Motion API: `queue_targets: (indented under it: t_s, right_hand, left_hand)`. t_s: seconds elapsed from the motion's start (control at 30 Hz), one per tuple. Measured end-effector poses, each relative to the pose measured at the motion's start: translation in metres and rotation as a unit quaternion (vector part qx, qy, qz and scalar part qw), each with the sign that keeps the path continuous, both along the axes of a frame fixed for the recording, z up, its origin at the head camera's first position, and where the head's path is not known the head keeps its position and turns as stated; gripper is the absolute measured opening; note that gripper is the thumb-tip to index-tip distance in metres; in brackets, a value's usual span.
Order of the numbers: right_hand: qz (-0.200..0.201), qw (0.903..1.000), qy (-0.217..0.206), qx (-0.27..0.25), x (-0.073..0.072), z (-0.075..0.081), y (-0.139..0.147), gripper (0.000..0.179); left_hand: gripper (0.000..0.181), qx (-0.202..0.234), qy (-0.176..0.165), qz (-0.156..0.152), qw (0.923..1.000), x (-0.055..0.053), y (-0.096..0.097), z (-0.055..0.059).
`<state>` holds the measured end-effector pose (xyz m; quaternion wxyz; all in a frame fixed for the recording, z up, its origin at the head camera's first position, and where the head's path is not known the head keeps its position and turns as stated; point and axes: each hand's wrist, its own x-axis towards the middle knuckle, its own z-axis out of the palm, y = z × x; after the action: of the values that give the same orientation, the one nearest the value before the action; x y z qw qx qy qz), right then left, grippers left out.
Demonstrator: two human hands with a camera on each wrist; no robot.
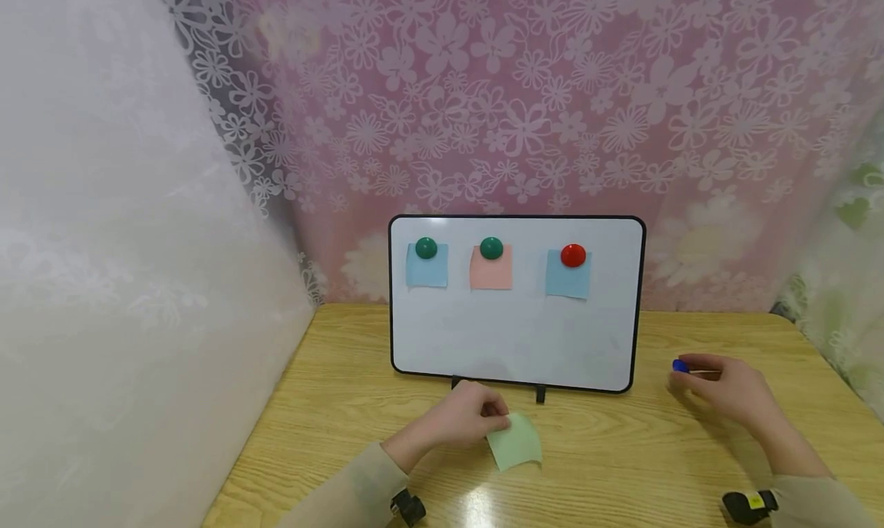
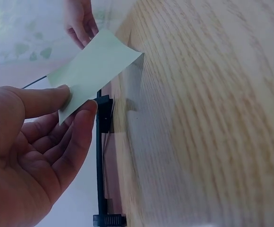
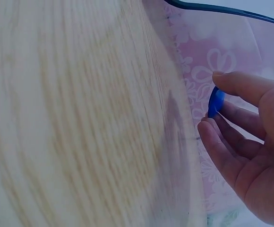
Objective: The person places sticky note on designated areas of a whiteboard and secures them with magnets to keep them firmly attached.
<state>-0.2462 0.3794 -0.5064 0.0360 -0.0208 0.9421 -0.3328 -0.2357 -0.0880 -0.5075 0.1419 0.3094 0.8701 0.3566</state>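
Note:
My left hand [image 1: 467, 417] pinches a pale green sticky note [image 1: 516, 442] by one corner, thumb on its face, in front of the whiteboard [image 1: 511, 336]. The left wrist view shows the green sheet [image 2: 97, 64] slightly curved, its free end pointing away from the palm. To the right of the board, my right hand [image 1: 735, 390] holds a round blue magnet [image 1: 681, 366] between thumb and fingertips. In the right wrist view the blue magnet [image 3: 216, 101] is seen edge-on above the wooden table.
On the whiteboard, green magnets [image 1: 426, 248] hold a blue note [image 1: 427, 271] and a pink note [image 1: 491, 273]. A red magnet [image 1: 573, 255] holds another blue note [image 1: 568, 281]. Black feet [image 1: 541, 394] support the board on the wooden table [image 1: 331, 405]. A floral curtain [image 1: 483, 90] hangs behind.

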Motion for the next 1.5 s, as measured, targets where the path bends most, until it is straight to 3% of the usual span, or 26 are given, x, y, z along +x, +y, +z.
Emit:
queue_targets:
  t_s: [0.33, 0.6, 0.87, 1.27, 1.5]
  right_hand:
    - [0.001, 1.0000, 0.004, -0.005, 0.003, -0.004, 0.001, 0.068]
    - [0.001, 0.9999, 0.005, -0.014, 0.006, -0.006, -0.001, 0.070]
    - [-0.008, 0.9999, 0.002, -0.015, 0.006, -0.007, 0.002, 0.072]
    - [-0.013, 0.9997, 0.002, -0.022, 0.006, -0.005, -0.001, 0.074]
    - [-0.016, 0.9995, 0.001, -0.027, 0.005, -0.002, -0.004, 0.075]
  left_hand:
    - [0.007, 0.063, -0.071, 0.035, 0.9949, -0.001, -0.005, -0.003]
    - [0.008, 0.092, -0.083, 0.067, 0.9901, 0.000, -0.006, -0.003]
    - [0.010, 0.147, -0.114, 0.106, 0.9768, -0.002, -0.011, -0.003]
    - [0.012, 0.188, -0.133, 0.148, 0.9618, -0.005, -0.017, -0.002]
    - [0.017, 0.237, -0.139, 0.169, 0.9466, -0.007, -0.020, -0.004]
